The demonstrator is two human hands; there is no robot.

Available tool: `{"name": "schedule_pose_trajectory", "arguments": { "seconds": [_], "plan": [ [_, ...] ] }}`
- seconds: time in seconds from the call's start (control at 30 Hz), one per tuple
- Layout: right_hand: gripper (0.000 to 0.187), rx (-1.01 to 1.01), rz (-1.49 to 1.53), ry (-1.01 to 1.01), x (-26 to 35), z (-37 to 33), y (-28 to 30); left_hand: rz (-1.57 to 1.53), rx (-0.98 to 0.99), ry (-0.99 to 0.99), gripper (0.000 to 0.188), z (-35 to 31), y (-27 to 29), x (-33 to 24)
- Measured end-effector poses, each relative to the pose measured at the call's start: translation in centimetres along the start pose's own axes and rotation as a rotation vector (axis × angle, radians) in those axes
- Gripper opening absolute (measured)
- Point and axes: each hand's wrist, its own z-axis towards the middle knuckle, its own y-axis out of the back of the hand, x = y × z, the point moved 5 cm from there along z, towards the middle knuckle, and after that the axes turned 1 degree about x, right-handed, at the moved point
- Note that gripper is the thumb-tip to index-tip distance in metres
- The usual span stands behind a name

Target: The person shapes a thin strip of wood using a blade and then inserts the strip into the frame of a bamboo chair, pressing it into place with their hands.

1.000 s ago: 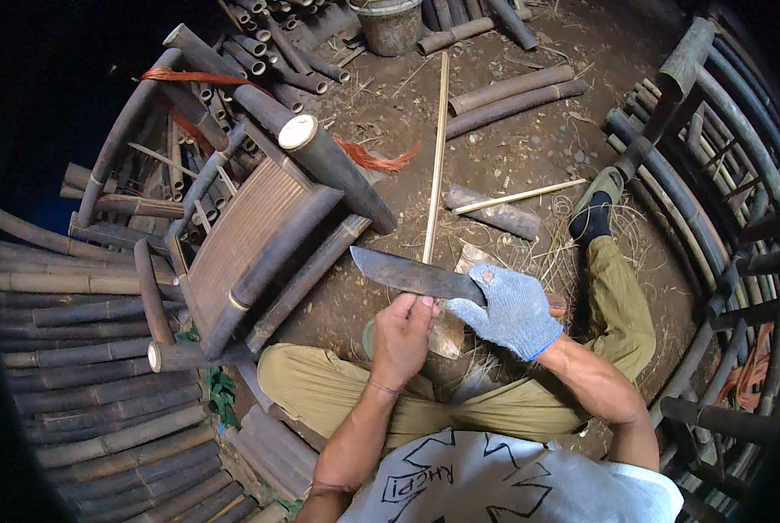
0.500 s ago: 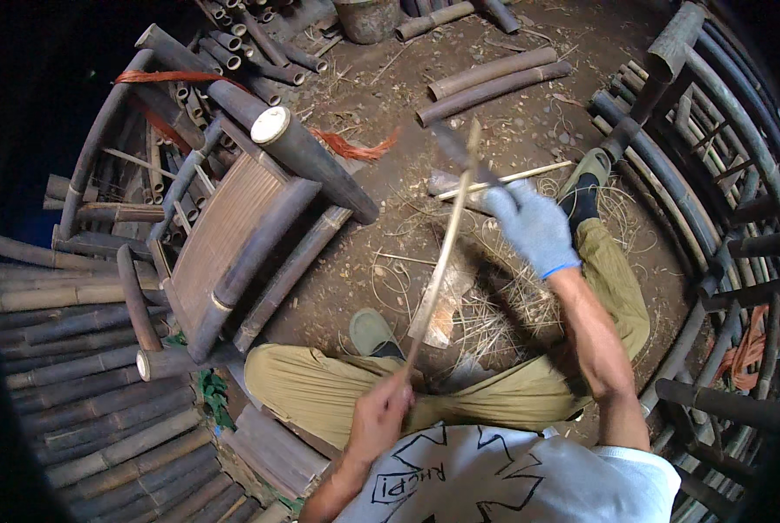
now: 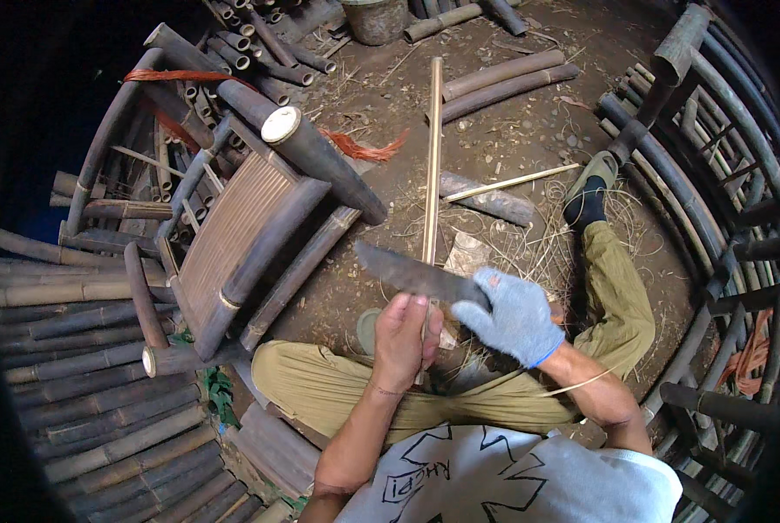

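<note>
Head view: left hand [image 3: 405,340] grips straight, pale bamboo strip [image 3: 432,157], far end out over dirt floor [image 3: 494,135]; open gap between it and rib-seated bamboo chair [image 3: 237,213]. Knit-gloved right hand [image 3: 512,318] holds machete [image 3: 416,275], broad dark metal blade crossing strip.

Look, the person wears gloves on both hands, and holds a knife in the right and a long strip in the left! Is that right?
Not quite: the head view shows the left hand bare; only the right hand wears a glove. The knife is in the right hand and the long strip in the left, as you said.
</note>
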Motion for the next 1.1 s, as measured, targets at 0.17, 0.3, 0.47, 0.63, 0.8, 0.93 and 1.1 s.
{"name": "schedule_pose_trajectory", "arguments": {
  "seconds": [0.17,0.3,0.47,0.63,0.8,0.93,1.1],
  "plan": [
    [0.042,0.004,0.029,-0.021,-0.1,0.6,-1.2,0.077,-0.058,0.006,0.024,-0.7,-0.4,-0.2],
    [0.043,-0.079,0.0,-0.122,-0.5,2.0,-1.6,0.083,-0.065,-0.022,0.023,-1.5,0.0,0.5],
    [0.045,-0.195,-0.051,-0.252,-8.1,6.4,1.9,0.168,0.063,0.036,0.045,-7.5,1.5,4.3],
    [0.048,-0.154,-0.159,-0.277,-8.8,7.3,2.3,0.123,0.109,0.067,0.045,-10.1,3.7,4.3],
    [0.062,-0.264,-0.076,-0.373,-14.8,9.3,4.2,0.209,0.127,0.112,0.044,-14.4,5.7,5.8],
    [0.055,-0.278,-0.178,-0.18,-16.2,10.0,5.7,0.053,0.026,0.191,0.047,-14.5,8.0,7.0],
    [0.043,0.016,0.026,-0.068,-0.4,3.8,0.3,-0.318,0.069,0.103,0.046,-4.3,3.6,2.2]
  ]
}}
